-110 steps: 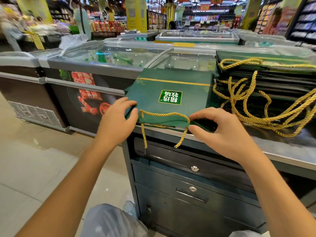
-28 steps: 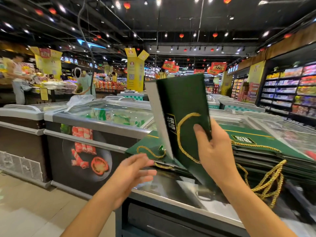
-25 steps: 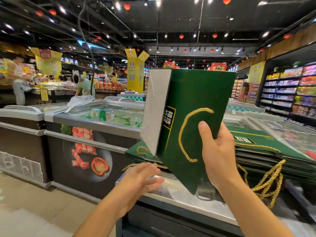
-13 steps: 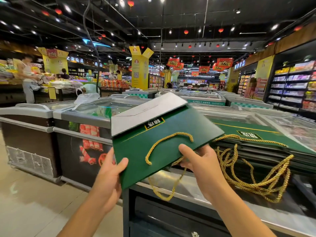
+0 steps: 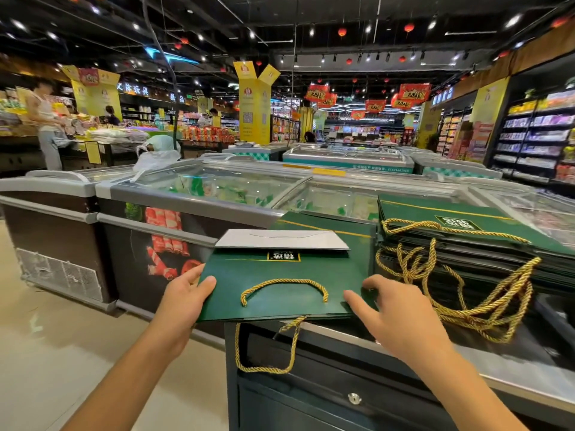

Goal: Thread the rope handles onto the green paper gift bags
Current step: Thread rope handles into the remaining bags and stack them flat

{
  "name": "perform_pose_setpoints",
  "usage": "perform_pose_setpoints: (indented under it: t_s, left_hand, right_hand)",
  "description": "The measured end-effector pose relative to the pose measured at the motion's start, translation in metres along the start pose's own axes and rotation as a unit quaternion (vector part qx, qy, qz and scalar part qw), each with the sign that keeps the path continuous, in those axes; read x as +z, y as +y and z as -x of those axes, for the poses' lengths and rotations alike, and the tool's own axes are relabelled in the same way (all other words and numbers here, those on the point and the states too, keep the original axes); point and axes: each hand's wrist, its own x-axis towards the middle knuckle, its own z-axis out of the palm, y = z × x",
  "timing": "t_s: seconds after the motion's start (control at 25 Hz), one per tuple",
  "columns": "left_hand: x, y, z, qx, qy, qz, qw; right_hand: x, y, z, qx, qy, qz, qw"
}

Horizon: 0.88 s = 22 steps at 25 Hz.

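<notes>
Head: green bag (image 5: 281,270) in left hand (image 5: 183,301)

A bag (image 5: 280,270) lies on the counter (image 5: 513,371) edge — stack (image 5: 466,241) just right, perhaps touching; freezers (image 5: 217,188) behind.
</notes>
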Motion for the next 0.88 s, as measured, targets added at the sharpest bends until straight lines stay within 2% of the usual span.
perform_pose_setpoints:
  t_s: [0.08,0.12,0.2,0.28,0.32,0.44,0.48,0.56,0.64,0.76,0.88]
  left_hand:
    - [0.004,-0.001,0.001,0.024,-0.004,-0.044,0.999]
    - [0.008,-0.001,0.002,0.039,-0.006,-0.073,0.997]
    - [0.017,-0.001,0.004,0.066,-0.009,-0.142,0.988]
    - [0.024,-0.002,0.004,0.087,0.001,-0.240,0.967]
    - [0.025,-0.002,0.003,0.106,0.015,-0.314,0.943]
    - [0.028,0.005,-0.006,0.214,0.042,-0.500,0.838]
    - [0.033,0.011,-0.009,0.253,0.015,-0.521,0.815]
    - [0.048,0.016,-0.020,0.300,-0.091,-0.533,0.785]
    - [0.063,0.009,-0.028,0.296,-0.179,-0.562,0.751]
    - [0.070,-0.004,-0.033,0.268,-0.205,-0.600,0.725]
    - [0.070,-0.005,-0.035,0.277,-0.203,-0.600,0.723]
  right_hand:
    - [-0.001,-0.007,-0.002,-0.022,0.031,0.108,0.993]
    - [0.002,-0.011,-0.005,-0.048,0.029,0.095,0.994]
    - [0.010,-0.019,-0.013,-0.132,-0.020,-0.011,0.991]
    - [0.020,-0.026,-0.020,-0.189,-0.089,-0.106,0.972]
    - [0.024,-0.028,-0.022,-0.197,-0.106,-0.123,0.967]
    - [0.034,-0.027,-0.026,-0.179,-0.087,-0.166,0.966]
    - [0.034,-0.026,-0.027,-0.172,-0.080,-0.174,0.966]
    - [0.033,-0.026,-0.030,-0.173,-0.073,-0.161,0.969]
    - [0.028,-0.028,-0.033,-0.183,-0.077,-0.191,0.961]
    - [0.006,-0.032,-0.038,-0.194,-0.129,-0.241,0.942]
    - [-0.013,-0.038,-0.049,-0.229,-0.153,-0.098,0.956]
